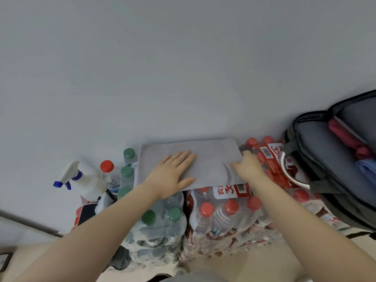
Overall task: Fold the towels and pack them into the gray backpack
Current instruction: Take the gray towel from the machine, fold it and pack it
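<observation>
Two packs of bottled water (223, 216) are serving as the work surface against a pale wall (162, 68), with the gray backpack (333, 159) standing open at the right, a red towel (345, 137) and a blue towel (368, 169) already showing inside. A gray towel (195, 157) is lying folded flat on top of the packs. The left hand (173, 176) is pressing it down with straight, spread fingers, while the right hand (247, 165) is curling its fingers round the right edge. For a neat fold, that edge should probably be carried across to the far side, the flat palm anchoring the cloth on the bumpy caps.
</observation>
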